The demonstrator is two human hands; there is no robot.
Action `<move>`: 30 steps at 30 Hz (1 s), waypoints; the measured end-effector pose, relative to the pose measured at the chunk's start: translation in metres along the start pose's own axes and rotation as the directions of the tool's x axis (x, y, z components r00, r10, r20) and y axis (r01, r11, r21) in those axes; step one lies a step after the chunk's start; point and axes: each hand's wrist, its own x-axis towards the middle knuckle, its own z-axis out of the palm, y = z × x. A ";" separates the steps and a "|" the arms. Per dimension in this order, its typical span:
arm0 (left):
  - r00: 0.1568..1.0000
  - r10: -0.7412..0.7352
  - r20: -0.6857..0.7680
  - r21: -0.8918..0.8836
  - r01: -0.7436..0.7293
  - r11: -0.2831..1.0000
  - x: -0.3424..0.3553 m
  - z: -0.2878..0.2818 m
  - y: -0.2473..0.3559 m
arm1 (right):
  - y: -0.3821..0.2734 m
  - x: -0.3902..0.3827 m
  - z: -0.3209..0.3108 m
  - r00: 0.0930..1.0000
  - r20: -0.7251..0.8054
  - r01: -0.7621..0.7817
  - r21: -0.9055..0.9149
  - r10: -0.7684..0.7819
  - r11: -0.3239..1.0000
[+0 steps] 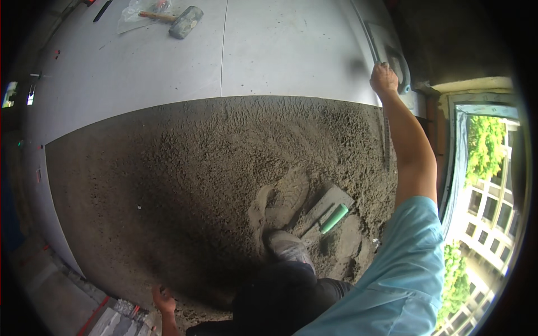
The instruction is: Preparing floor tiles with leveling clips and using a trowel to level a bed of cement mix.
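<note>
My right hand (384, 80) reaches far forward on the right, closed around a long, thin metal straightedge (368, 35). It runs along the right side of the pale floor tiles (280, 50), and its lower part reaches over the rough grey-brown mortar bed (213, 151). Low on the left, near the mortar's edge, my left hand (163, 301) hangs with curled, slightly parted fingers and nothing visible in them. A flat steel trowel with a green handle (334, 218) lies on the mortar beside my shoe (288, 246).
A mallet (186, 22) with a wooden handle rests on the tiles by a clear plastic bag (137, 15). A grey tool with a blue-tipped handle (406, 87) is beside my right hand. On the right is a window (457, 145); rubble (120, 316) lies lower left.
</note>
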 end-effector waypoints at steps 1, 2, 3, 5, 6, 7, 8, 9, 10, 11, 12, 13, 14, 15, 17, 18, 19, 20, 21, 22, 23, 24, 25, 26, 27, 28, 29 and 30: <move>0.999 0.009 0.033 0.049 -0.010 0.999 -0.002 -0.002 -0.002 | 0.004 0.005 0.012 0.998 0.023 0.055 -0.034 -0.054 0.998; 0.999 0.009 0.033 0.049 -0.011 0.999 0.001 -0.002 0.006 | 0.010 0.008 0.015 0.994 0.045 0.101 -0.073 -0.098 0.992; 0.999 0.031 0.034 0.019 -0.031 0.999 0.003 -0.001 0.015 | 0.014 0.009 0.020 0.998 0.037 0.049 -0.105 -0.045 0.993; 0.999 0.037 0.039 0.001 -0.037 0.999 0.000 -0.006 0.026 | 0.006 0.012 0.015 0.998 0.056 -0.024 -0.046 0.027 0.999; 0.999 0.013 0.048 -0.032 -0.011 0.999 -0.004 -0.011 0.027 | -0.003 0.013 0.007 0.986 0.118 -0.125 0.078 0.115 0.989; 0.998 -0.005 0.059 -0.071 0.009 0.997 -0.005 -0.013 0.027 | -0.009 0.014 0.000 0.986 0.123 -0.122 0.078 0.112 0.989; 0.998 -0.007 0.062 -0.068 0.012 0.998 -0.008 -0.014 0.022 | -0.013 0.016 -0.005 0.981 0.142 -0.151 0.101 0.136 0.983; 0.998 -0.027 0.053 -0.039 0.029 0.999 -0.012 -0.016 0.020 | -0.018 0.016 -0.006 0.974 0.162 -0.180 0.124 0.159 0.976; 0.998 -0.044 0.043 -0.012 0.045 0.999 -0.014 -0.016 0.017 | -0.022 0.019 -0.006 0.965 0.182 -0.210 0.105 0.188 0.972; 0.998 -0.044 0.045 -0.012 0.045 0.999 -0.015 -0.015 0.014 | -0.025 0.020 -0.006 0.965 0.184 -0.210 0.103 0.189 0.972; 0.998 -0.036 0.058 0.008 0.036 0.999 -0.016 -0.015 0.011 | -0.028 0.021 -0.006 0.968 0.168 -0.207 0.117 0.186 0.971; 0.997 -0.031 0.072 0.028 0.029 0.999 -0.017 -0.015 0.012 | -0.029 0.022 -0.005 0.971 0.154 -0.201 0.130 0.181 0.971; 0.997 -0.032 0.072 0.030 0.030 0.999 -0.018 -0.016 0.012 | -0.029 0.024 -0.006 0.971 0.156 -0.200 0.130 0.179 0.971; 0.998 -0.030 0.062 0.000 0.030 1.000 -0.018 -0.015 0.012 | -0.028 0.027 -0.008 0.973 0.156 -0.191 0.117 0.171 0.975; 0.998 -0.031 0.048 -0.030 0.032 0.999 -0.017 -0.014 0.016 | -0.021 0.031 0.000 0.990 0.031 -0.137 0.083 0.135 0.987; 0.998 -0.039 0.052 -0.015 0.040 0.999 -0.016 -0.014 0.019 | -0.013 0.033 0.006 0.989 -0.001 -0.146 0.050 0.146 0.988; 0.997 -0.052 0.053 0.006 0.052 0.999 -0.017 -0.017 0.021 | -0.012 0.033 0.008 0.988 -0.031 -0.151 0.025 0.152 0.988; 0.997 -0.059 0.046 0.010 0.058 0.998 -0.017 -0.018 0.020 | -0.007 0.036 0.011 0.987 0.015 -0.157 -0.017 0.158 0.987; 0.995 -0.058 0.076 0.018 0.057 0.998 -0.015 -0.019 0.019 | -0.003 0.038 0.014 0.989 0.087 -0.119 -0.037 0.122 0.992; 0.993 -0.059 0.107 0.025 0.056 0.998 -0.016 -0.019 0.018 | -0.002 0.040 0.018 0.983 0.160 -0.078 -0.057 0.086 0.995; 0.992 -0.068 0.104 0.030 0.066 0.997 -0.017 -0.019 0.023 | -0.004 0.038 0.018 0.982 0.176 -0.051 -0.081 0.065 0.995; 0.993 -0.070 0.097 0.004 0.070 0.998 -0.016 -0.016 0.028 | -0.006 0.037 0.019 0.993 0.109 -0.033 -0.073 0.041 0.997; 0.993 -0.074 0.087 -0.019 0.076 0.997 -0.019 -0.019 0.033 | -0.013 0.034 0.019 0.999 0.042 -0.013 -0.061 0.015 0.998; 0.993 -0.086 0.083 -0.013 0.088 0.996 -0.022 -0.018 0.028 | -0.019 0.027 0.015 1.000 -0.016 0.026 -0.031 -0.026 0.999; 0.993 -0.097 0.072 -0.045 0.100 0.994 -0.023 -0.014 0.024 | -0.021 0.022 0.021 0.974 -0.133 0.180 -0.040 -0.184 0.983; 0.993 -0.104 0.064 -0.083 0.109 0.991 -0.022 -0.010 0.026 | -0.023 0.016 0.020 0.910 -0.248 0.325 -0.073 -0.333 0.943; 0.992 -0.110 0.064 -0.085 0.115 0.990 -0.021 -0.008 0.029 | -0.028 0.009 0.021 0.854 -0.301 0.435 -0.033 -0.424 0.900; 0.990 -0.113 0.085 -0.075 0.119 0.990 -0.019 -0.005 0.031 | -0.033 0.001 0.024 0.804 -0.315 0.507 -0.078 -0.503 0.859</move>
